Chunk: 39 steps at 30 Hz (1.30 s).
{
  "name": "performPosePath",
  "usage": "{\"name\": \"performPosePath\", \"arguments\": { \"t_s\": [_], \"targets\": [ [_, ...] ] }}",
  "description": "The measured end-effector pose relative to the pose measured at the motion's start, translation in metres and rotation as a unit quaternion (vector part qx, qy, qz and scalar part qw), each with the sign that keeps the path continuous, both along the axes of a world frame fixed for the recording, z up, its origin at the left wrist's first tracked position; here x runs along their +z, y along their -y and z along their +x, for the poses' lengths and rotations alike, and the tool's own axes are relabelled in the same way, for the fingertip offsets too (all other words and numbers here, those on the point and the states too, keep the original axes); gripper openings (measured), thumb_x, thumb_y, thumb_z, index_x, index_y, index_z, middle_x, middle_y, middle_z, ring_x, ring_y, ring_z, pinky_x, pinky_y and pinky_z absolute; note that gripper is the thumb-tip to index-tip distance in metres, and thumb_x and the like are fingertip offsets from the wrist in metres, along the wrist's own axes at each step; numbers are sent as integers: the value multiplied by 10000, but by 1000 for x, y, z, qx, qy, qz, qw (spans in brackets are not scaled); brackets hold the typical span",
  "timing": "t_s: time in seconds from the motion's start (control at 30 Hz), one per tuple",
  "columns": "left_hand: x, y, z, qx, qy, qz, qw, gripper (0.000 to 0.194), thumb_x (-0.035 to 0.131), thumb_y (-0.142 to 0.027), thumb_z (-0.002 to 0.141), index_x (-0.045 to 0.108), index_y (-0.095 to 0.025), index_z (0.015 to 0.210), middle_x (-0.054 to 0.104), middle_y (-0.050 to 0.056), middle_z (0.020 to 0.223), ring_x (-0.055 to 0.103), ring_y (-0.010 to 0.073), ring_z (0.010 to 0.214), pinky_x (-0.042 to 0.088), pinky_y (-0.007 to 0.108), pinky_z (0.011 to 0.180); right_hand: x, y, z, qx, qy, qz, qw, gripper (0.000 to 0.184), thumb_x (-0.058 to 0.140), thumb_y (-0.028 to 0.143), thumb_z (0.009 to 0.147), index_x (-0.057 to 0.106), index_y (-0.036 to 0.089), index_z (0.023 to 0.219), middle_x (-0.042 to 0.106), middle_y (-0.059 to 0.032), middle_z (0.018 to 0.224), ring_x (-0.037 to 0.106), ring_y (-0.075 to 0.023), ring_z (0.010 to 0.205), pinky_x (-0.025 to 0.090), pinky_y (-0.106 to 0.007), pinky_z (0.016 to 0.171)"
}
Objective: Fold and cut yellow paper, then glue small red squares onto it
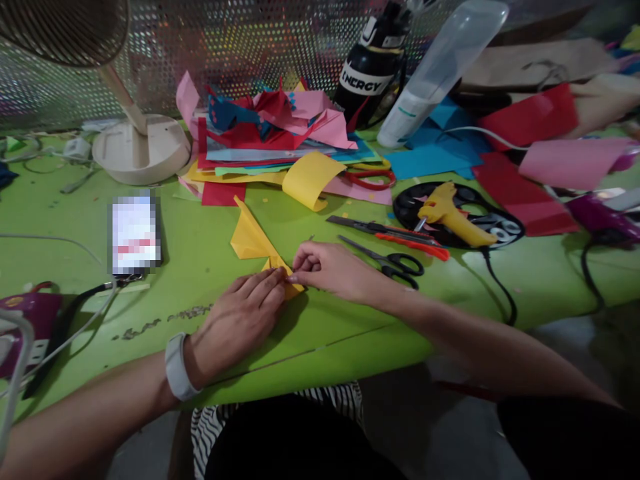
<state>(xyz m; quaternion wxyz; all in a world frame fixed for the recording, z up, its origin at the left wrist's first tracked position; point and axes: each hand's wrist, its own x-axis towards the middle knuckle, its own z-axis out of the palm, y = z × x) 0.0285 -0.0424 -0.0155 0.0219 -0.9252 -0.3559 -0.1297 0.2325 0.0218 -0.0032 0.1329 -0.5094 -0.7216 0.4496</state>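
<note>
A folded piece of yellow paper (253,233) lies on the green table (340,333), its narrow tip pointing away from me. My left hand (253,300) rests flat over the paper's near part, fingers stretched out and pressing it down. From the right, my right hand (325,267) pinches the paper's near edge between thumb and fingertips, touching the left fingertips. The part of the paper beneath my fingers is hidden. Black scissors (383,259) lie just right of my right hand, with a red-and-black utility knife (390,233) behind them.
A yellow glue gun (453,213) sits on a black round holder at the right. Behind the paper stands a pile of coloured sheets (280,133) with red-handled scissors (373,177). A phone (134,233), fan base (143,150) and black bottle (367,77) stand around.
</note>
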Motion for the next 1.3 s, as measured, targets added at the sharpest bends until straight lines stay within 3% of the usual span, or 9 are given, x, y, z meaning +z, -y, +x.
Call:
{"name": "performPosePath", "arguments": {
  "t_s": [1.3],
  "targets": [
    [2,0,1,-4,5,5,1000,276,442,-148,966,542,-63,1210,634,171,1277,629,264,1155,556,421,942,-3,-2,1,29,-32,4,999,83,694,205,801,616,181,788,653,11,693,581,-117,642,406,-244,585]
  ]
}}
